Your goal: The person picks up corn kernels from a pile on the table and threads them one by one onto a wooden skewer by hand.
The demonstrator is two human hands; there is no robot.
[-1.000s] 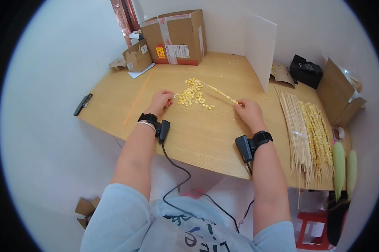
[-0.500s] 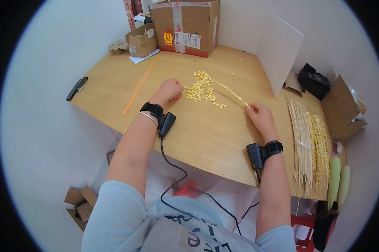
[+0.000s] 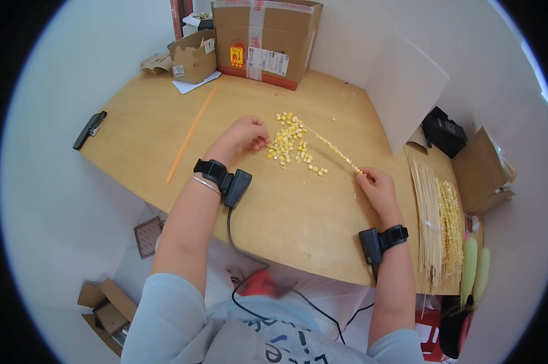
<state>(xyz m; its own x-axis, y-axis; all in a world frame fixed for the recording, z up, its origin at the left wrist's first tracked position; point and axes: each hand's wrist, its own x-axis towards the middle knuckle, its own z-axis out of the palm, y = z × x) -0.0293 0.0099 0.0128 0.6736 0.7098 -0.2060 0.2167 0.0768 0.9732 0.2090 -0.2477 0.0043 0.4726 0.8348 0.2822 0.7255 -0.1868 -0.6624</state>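
My right hand (image 3: 378, 189) grips the near end of a thin skewer (image 3: 333, 146) threaded with yellow corn kernels. The skewer slants up and left, its bare far tip by the loose corn kernels (image 3: 283, 145) on the table. At the left edge of that pile is my left hand (image 3: 248, 133), its fingers curled together at the kernels. Whatever lies between those fingertips is too small to make out. Both wrists wear black straps with small black devices.
On the right lie a bundle of bare skewers (image 3: 427, 221), kernel-covered skewers (image 3: 450, 227) and green corn ears (image 3: 469, 267). A white board (image 3: 407, 91) stands behind them. Cardboard boxes (image 3: 265, 45) are at the back. An orange strip (image 3: 193, 133) and a black stapler (image 3: 89, 130) lie left.
The camera view has shifted slightly. My left hand has turned a little at the pile's edge, its fingers loosening somewhat. My right hand keeps hold of the skewer.
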